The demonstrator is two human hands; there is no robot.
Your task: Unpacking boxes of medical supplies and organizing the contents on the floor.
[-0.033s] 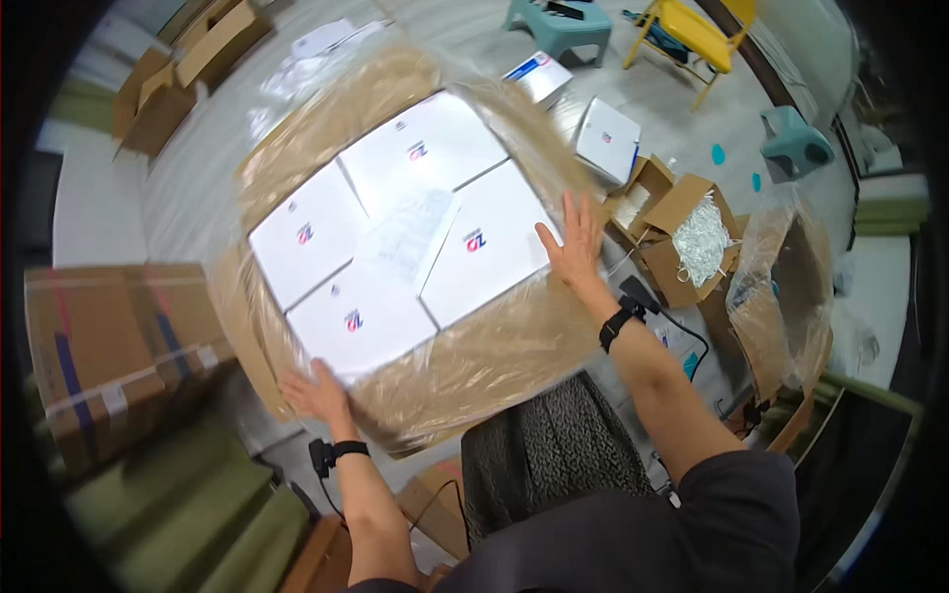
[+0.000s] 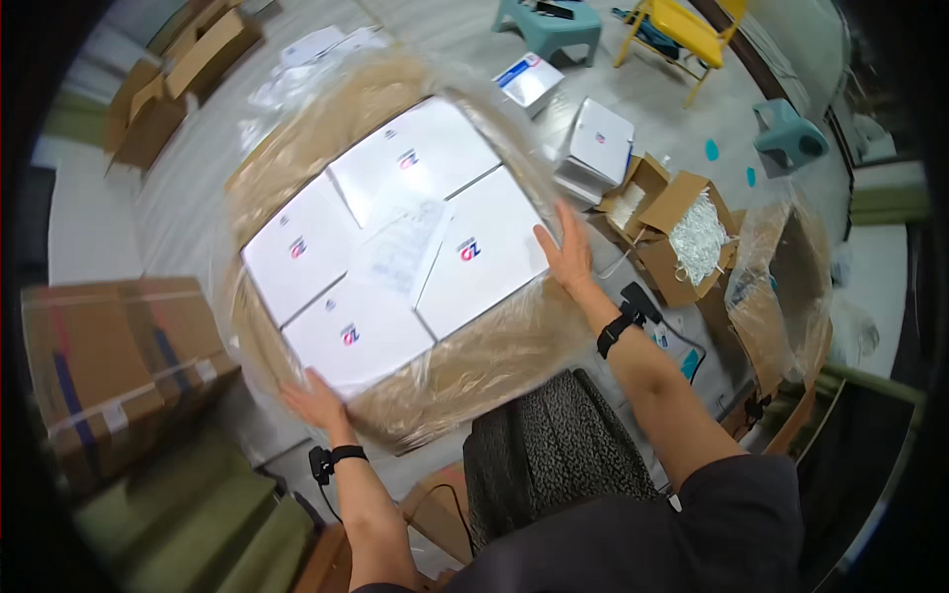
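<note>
This looks like a packing room, with open cardboard cartons [image 2: 213, 56], white boxes [image 2: 484, 222] and plastic sheeting [image 2: 494, 344].

Sides of white boxes [image 2: 484, 252] hidden (I see tops only). Palms of left hand [image 2: 318, 403] and right hand [image 2: 570, 255] hidden. Print on paper sheet [image 2: 403, 247] too faint to read. Yellow chair [image 2: 685, 30] cut by upper edge; left sleeve [image 2: 381, 588] by lower.
</note>
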